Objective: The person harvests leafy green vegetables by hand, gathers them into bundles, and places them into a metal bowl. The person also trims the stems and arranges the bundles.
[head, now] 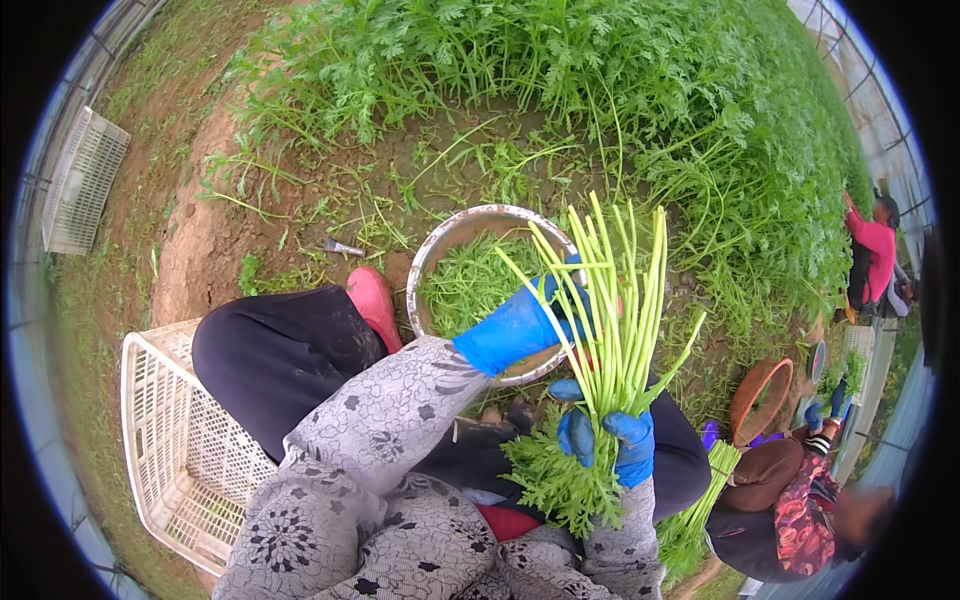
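In my right hand [630,444], gloved in blue, is a bunch of leafy greens with feathery leaves [566,472], probably garland chrysanthemum. Its leaves hang down toward my lap, while the long pale stems [622,337] point away from me with uneven cut ends. My left hand [517,326], also in a blue glove, reaches across to the left side of the stems; its fingers are partly hidden behind them. Below that hand, a round basin with a worn white rim [412,289] holds loose green trimmings [469,289].
A white plastic crate [135,420] stands at my left, another crate [86,184] farther off. A small bladed tool [343,247] lies on the soil. Dense standing greens [525,45] grow ahead. At right are a seated person [806,517], cut stalks [697,487], a brown basin [784,397] and another person [874,247].
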`<state>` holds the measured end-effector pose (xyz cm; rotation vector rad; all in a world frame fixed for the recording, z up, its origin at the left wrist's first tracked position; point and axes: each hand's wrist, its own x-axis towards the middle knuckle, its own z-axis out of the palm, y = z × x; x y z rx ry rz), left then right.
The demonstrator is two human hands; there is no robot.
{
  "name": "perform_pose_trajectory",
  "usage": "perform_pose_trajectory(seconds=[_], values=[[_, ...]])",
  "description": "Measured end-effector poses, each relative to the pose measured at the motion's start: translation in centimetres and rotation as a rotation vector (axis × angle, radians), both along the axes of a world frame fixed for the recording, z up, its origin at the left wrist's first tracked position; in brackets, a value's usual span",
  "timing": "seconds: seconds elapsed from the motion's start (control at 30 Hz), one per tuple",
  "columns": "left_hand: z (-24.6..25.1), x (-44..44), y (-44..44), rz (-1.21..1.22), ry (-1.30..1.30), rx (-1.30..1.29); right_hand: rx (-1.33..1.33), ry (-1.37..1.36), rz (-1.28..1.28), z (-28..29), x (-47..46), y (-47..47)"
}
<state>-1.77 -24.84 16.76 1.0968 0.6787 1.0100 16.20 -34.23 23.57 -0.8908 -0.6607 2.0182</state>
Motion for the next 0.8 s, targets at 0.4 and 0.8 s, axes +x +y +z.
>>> perform_pose_trajectory(seconds=[0.4, 0.8], values=[[0.5, -7.4, 2.9, 0.313, 0.479, 0.072, 0.038, -0.097, 0.128, 1.0, 3.0, -0.9], [1.7, -3.9, -0.7, 0.196, 0.776, 0.389, -0.019, -0.355, 0.077, 2.4, 0.6, 0.6]])
